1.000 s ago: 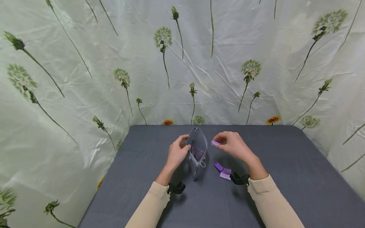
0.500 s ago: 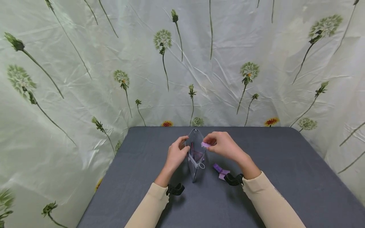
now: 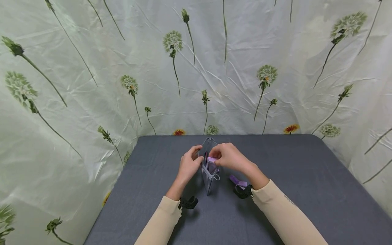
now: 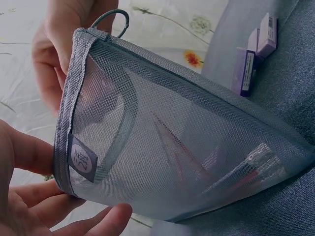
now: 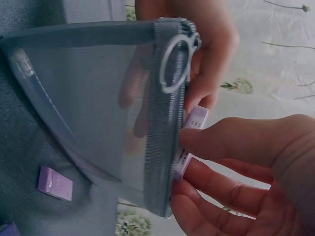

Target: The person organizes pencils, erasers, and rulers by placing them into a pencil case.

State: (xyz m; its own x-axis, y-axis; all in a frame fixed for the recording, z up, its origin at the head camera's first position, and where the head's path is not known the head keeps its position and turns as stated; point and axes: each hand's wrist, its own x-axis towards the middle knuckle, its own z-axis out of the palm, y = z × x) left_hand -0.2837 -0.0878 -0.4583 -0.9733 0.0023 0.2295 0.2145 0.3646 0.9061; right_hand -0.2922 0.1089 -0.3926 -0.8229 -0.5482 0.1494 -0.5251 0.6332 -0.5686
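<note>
A grey mesh zip pouch [image 3: 207, 185] stands upright on the table with its mouth spread. My left hand [image 3: 190, 164] grips the pouch's left rim between thumb and fingers. With thumb and fingertips, my right hand [image 3: 230, 158] pinches a small lilac printed block [image 5: 198, 117] right at the pouch mouth; part of that block is covered by the thumb. Through the mesh in the left wrist view, slim reddish items [image 4: 179, 150] show inside, blurred. A pull ring [image 5: 174, 64] hangs at the zip end nearest my body.
Several small purple blocks [image 3: 237, 180] lie on the grey table [image 3: 147, 204] to the right of the pouch, partly hidden by the right wrist strap [image 3: 243, 192]. A pale curtain [image 3: 196, 68] with printed dandelions hangs behind the table.
My right hand has moved left with the lilac block, from beside the pouch to its mouth. The left hand keeps its grip on the rim.
</note>
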